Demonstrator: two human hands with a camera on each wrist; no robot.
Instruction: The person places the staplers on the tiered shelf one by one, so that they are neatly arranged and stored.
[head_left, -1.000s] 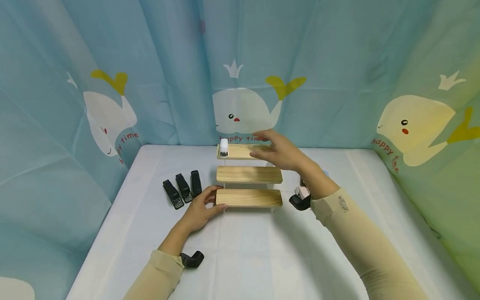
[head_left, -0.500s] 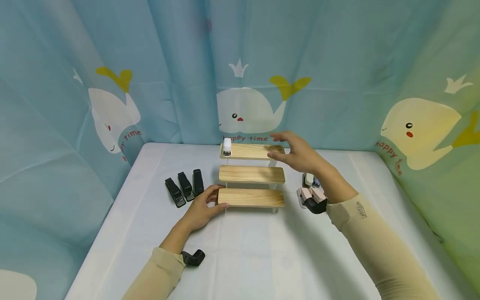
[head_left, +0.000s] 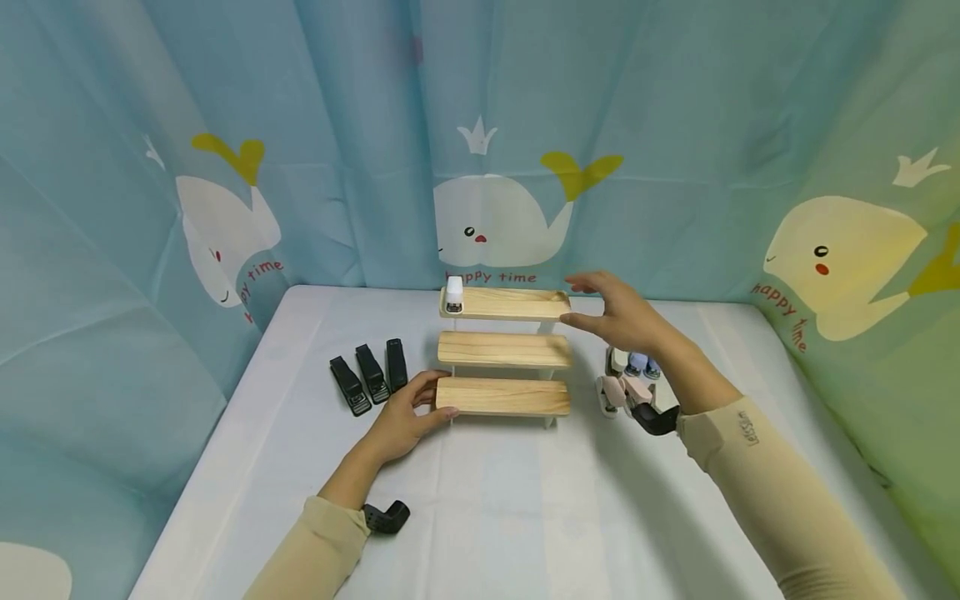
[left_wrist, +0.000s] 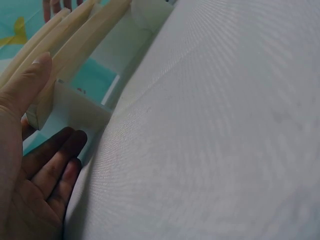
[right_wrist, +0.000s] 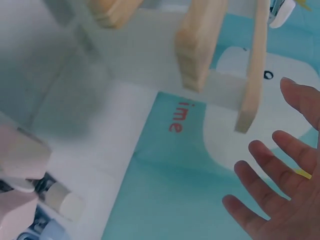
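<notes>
In the head view a three-tier wooden stand (head_left: pixel 504 350) with pale side supports stands mid-table. My left hand (head_left: pixel 397 425) grips the left end of its lowest tier, thumb at the front corner and index finger at the back corner. In the left wrist view the thumb (left_wrist: pixel 35 80) lies on the wood, with other fingers beside the pale support. A small white stapler-like item (head_left: pixel 453 294) stands at the left end of the top tier. My right hand (head_left: pixel 622 315) hovers by that tier's right end, fingers apart and holding nothing.
Several black stapler-like items (head_left: pixel 365 375) lie in a row left of the stand. Right of it, partly behind the right forearm, is a cluster with pink items (head_left: pixel 613 390), blue ones (head_left: pixel 637 363) and a white one (head_left: pixel 618 360). A whale-print curtain (head_left: pixel 360 150) hangs behind the table.
My right hand has moved to the right, from above the top tier to past its right end, uncovering more of the small items. My left hand keeps its grip on the lowest tier.
</notes>
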